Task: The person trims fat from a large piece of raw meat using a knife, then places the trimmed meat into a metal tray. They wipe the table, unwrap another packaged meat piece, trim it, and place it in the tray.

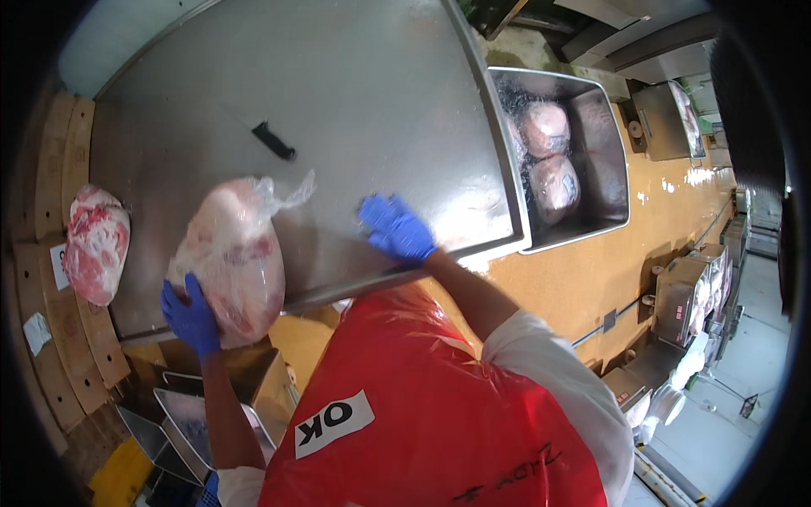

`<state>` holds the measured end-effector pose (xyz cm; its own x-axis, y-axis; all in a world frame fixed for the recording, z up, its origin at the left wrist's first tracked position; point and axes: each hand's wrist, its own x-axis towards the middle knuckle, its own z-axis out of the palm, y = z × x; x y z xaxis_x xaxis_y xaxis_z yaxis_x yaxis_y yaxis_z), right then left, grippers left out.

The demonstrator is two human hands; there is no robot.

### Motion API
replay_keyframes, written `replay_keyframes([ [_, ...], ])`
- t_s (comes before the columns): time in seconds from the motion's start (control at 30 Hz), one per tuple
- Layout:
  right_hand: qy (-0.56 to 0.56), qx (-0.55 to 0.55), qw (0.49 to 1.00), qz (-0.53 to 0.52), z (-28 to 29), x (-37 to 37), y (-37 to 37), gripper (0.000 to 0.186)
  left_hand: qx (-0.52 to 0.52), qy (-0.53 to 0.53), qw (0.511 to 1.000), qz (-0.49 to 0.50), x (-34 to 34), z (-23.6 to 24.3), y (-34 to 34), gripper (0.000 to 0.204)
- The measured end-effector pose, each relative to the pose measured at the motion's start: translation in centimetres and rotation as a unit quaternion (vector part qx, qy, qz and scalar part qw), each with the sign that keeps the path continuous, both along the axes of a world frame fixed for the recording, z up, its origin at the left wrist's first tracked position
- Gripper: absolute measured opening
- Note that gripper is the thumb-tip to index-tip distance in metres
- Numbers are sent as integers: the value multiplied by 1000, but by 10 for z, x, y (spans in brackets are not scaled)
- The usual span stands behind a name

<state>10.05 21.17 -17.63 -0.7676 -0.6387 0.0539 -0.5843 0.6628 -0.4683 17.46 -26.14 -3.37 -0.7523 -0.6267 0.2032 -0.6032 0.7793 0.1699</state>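
Note:
My left hand (pixel 190 317), in a blue glove, grips the near left side of a large meat piece in a clear plastic bag (pixel 232 253), lying at the front of the steel table (pixel 363 76); the bag's loose twisted end points toward the back right. My right hand (pixel 397 232), also gloved in blue, rests open near the table's front right, its fingers outstretched and holding nothing. A black-handled knife (pixel 274 139) lies on the steel behind the bagged meat; its blade is hard to make out.
An unbagged meat piece (pixel 95 245) sits on stacked cardboard (pixel 51 338) at left. A steel tub (pixel 604 127) with several bagged pieces adjoins the table's right side. Steel bins (pixel 177 431) stand below at lower left. Further loaded carts (pixel 676 304) stand on the orange floor (pixel 549 296).

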Motion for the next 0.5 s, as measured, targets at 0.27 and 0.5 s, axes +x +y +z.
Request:
replay_keyframes([
  [0.27,123,327,829,-436,49,-25,273,70,9,2,1000,-3,0,-1,10,80],
  [0.5,114,-67,944,-302,-3,30,149,60,1,8,1000,-4,2,1,15,81],
])
